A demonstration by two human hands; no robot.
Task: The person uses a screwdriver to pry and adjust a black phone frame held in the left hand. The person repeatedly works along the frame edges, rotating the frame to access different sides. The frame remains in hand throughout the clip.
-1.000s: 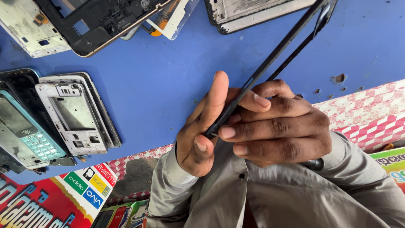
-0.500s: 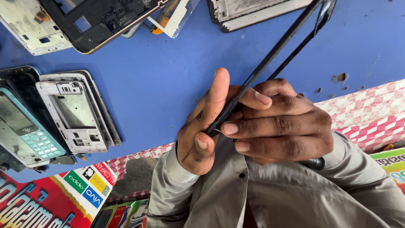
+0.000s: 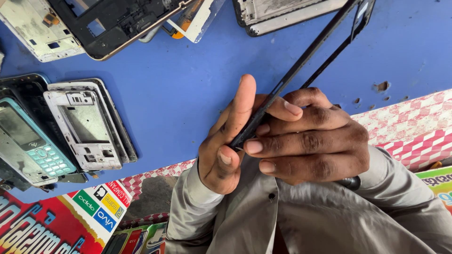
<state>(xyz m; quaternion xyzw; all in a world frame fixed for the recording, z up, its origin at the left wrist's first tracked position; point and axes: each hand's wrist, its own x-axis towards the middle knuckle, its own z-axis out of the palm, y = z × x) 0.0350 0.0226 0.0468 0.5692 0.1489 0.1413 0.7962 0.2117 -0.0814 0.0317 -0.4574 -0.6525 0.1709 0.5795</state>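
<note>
Over blue table (image 3: 188,94) | hands grip black frame (image 3: 301,66) | phone housings (image 3: 89,124) left

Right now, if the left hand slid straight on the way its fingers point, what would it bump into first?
Probably the grey phone chassis at the top edge. The left hand points up over bare blue tabletop, though depth is hard to judge.

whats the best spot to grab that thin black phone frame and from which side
Grip the near lower end of the black phone frame, pinching its narrow edge rail from both sides, as the left hand and right hand do. It stands edge-on and tilted up and away over the blue table, and its open middle looks flimsy, so the long rails are probably the firmer hold.
</note>
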